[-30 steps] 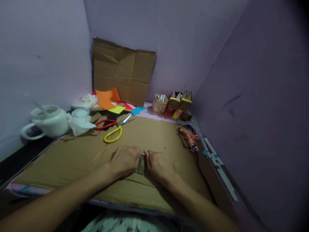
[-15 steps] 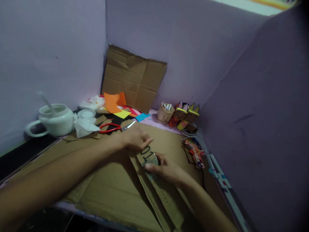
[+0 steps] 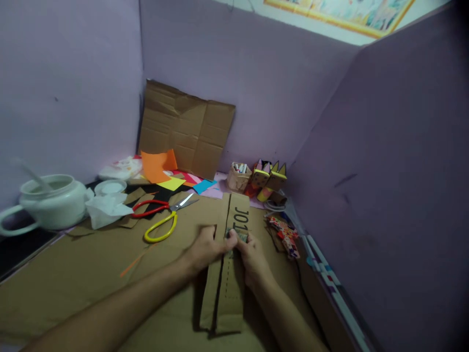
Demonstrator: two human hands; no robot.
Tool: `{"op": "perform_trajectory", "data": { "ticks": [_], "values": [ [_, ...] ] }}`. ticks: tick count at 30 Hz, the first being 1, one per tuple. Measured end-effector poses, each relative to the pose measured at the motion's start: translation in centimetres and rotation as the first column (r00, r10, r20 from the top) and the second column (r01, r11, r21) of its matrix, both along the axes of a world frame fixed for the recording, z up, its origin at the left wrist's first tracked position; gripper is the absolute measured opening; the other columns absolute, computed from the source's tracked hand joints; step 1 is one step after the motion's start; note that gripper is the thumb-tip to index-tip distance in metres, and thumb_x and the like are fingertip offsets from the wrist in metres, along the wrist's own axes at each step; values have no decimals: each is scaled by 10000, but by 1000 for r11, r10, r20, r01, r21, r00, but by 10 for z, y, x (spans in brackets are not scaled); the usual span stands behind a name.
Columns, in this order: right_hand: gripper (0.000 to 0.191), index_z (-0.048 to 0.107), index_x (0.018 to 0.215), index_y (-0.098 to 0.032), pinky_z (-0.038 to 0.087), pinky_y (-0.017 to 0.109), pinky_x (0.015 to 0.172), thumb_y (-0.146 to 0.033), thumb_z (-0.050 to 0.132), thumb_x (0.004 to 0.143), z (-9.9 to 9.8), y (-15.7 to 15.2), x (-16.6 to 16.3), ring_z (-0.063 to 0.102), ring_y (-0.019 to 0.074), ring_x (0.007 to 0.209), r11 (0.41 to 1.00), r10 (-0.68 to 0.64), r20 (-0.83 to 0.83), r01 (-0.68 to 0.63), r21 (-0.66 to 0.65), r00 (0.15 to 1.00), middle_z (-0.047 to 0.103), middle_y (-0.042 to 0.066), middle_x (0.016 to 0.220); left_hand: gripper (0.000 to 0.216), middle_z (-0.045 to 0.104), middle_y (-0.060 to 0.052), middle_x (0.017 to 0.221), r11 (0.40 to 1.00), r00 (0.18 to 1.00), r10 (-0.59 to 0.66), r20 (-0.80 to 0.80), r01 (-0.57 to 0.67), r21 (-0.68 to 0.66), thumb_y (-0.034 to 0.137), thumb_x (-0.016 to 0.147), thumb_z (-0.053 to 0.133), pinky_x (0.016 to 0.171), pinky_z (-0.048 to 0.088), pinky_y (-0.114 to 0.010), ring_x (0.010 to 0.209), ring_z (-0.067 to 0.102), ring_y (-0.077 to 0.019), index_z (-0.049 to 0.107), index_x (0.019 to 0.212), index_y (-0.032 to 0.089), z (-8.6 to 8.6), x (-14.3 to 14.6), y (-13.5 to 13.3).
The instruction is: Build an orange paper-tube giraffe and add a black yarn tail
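Observation:
A long folded strip of brown cardboard (image 3: pixel 233 286), printed with dark characters and a dashed outline, points away from me above the work surface. My left hand (image 3: pixel 209 247) grips its left edge, with the thumb reaching across the top. On the opposite edge my right hand (image 3: pixel 252 254) is closed, its thumb meeting the left one over the print. A shiny greenish patch of tape or label shows beside the thumbs. Scissors (image 3: pixel 174 208) with one red and one yellow handle lie left of the strip, blades apart.
A white pot (image 3: pixel 54 205) with a stick stands at left beside a crumpled tissue (image 3: pixel 108 210). Coloured paper (image 3: pixel 157 166) lies before a leaning cardboard sheet (image 3: pixel 186 129). Behind are a small holder (image 3: pixel 239 178) and eared paper figures (image 3: pixel 269 178); a patterned piece (image 3: pixel 286 234) lies right.
The cardboard strip has swung from slanting to nearly straight ahead, its near end now visible. My left hand has come down from the far end onto its left edge, uncovering the scissors.

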State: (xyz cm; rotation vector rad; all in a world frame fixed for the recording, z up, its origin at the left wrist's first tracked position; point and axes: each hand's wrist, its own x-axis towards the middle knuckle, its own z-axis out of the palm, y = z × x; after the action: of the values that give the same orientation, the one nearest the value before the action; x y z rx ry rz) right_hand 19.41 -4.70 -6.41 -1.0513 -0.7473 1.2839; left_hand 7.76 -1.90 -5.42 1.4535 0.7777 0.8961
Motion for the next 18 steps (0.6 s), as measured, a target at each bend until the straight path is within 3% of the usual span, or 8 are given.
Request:
{"op": "perform_trajectory", "data": {
  "ticks": [3,7,11,14,18],
  "values": [
    [346,650,809,-141,508,302,702,-373,774,584,-3,2,3,654,183,691,992,-117,-22,118,43,993,717,37,773,560,621,-100,1161,995,990,-54,128,64,-71,271,635,687,950,420,-371,1086,554,-263,548,1163,142,-6,9,-15],
    [336,644,806,-149,513,305,676,-363,772,581,-3,4,6,647,178,667,966,-240,-69,245,84,968,713,17,743,561,697,-71,875,925,982,-163,92,185,-332,186,531,717,794,491,-391,822,639,-259,600,1076,120,-3,8,-19],
    [333,646,844,-154,517,310,690,-350,760,600,-3,6,5,651,180,692,950,-273,-117,287,126,955,717,18,779,476,666,-11,679,907,992,-128,6,119,-404,85,491,640,663,502,-336,674,629,-213,619,964,124,9,7,-21],
    [340,645,840,-150,525,321,695,-342,768,588,-4,6,6,653,182,677,965,-226,-165,243,93,960,716,21,765,412,630,19,607,912,993,-90,-82,49,-406,71,478,601,575,479,-292,575,593,-173,621,887,122,14,7,-21],
    [365,651,863,-141,533,334,712,-292,789,560,-4,3,4,660,187,673,991,-54,-210,77,107,976,721,34,782,309,612,18,585,942,984,-75,-164,16,-334,89,491,582,563,461,-277,558,571,-158,621,797,117,14,4,-15]
  ]
}}
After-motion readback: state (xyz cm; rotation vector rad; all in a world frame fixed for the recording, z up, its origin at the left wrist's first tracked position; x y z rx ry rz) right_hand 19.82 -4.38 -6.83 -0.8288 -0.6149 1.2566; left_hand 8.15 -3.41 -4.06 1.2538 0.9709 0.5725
